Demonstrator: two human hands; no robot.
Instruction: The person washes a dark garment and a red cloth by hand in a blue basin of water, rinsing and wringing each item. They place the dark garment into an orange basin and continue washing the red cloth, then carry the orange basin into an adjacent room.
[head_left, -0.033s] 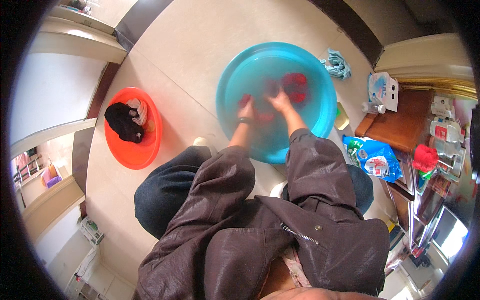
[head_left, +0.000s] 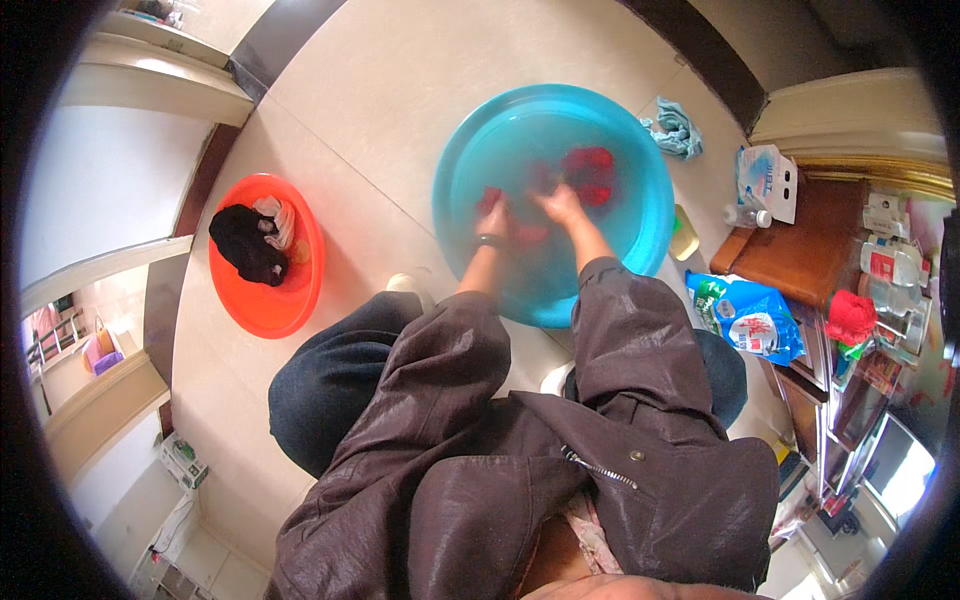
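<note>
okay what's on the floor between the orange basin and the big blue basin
In the head view, bare pale floor tile mostly separates the orange basin from the blue basin. Only a white shoe tip and the person's dark-trousered knee edge into its near side.

Red garment [head_left: 585,172] bunched, submerged in water inside round blue basin [head_left: 455,170] on tiled floor; gripped at near edge by both hands, partly blurred underwater.
</note>
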